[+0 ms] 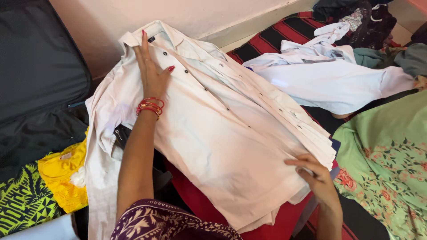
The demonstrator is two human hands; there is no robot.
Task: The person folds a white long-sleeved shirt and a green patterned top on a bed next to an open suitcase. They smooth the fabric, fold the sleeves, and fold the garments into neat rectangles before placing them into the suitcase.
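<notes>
A white button-up shirt with dark buttons lies spread diagonally across the middle, collar toward the upper left. My left hand rests flat on it near the collar, fingers spread, with red bangles at the wrist. My right hand pinches the shirt's lower right hem edge between fingers and thumb. A red cloth shows beneath the shirt.
A black suitcase stands open at the left. Yellow and green patterned garments lie at lower left. Another white garment lies on a red-striped cloth at upper right. A green floral fabric covers the right.
</notes>
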